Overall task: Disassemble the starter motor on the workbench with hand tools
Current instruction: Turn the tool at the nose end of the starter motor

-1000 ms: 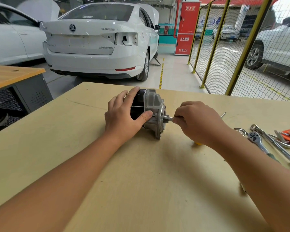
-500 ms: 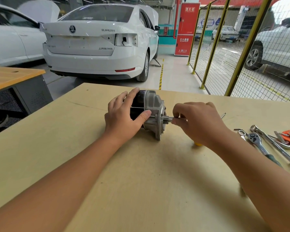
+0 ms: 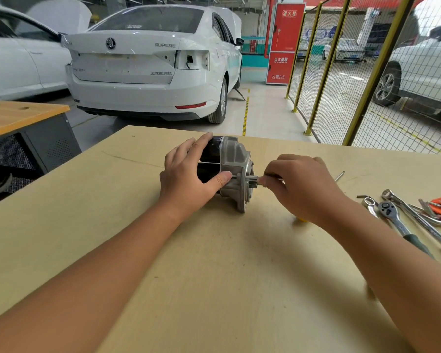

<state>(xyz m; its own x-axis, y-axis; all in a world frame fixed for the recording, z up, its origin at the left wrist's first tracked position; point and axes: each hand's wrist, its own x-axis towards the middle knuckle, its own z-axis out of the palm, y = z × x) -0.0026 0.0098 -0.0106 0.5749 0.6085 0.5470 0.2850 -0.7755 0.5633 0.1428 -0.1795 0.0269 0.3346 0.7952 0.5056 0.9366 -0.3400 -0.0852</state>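
Hands at frame centre: left hand (image 3: 189, 179) grips the starter motor (image 3: 229, 171) on the bench (image 3: 214, 276); right hand (image 3: 301, 184) pinches its pinion shaft (image 3: 254, 180).

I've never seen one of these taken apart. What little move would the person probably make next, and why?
Probably keep turning or drawing out the thin metal piece that the right hand pinches at the starter motor, by its small gear. The left hand grips the black body, bracing it on the workbench, and the ratchet lies unused.
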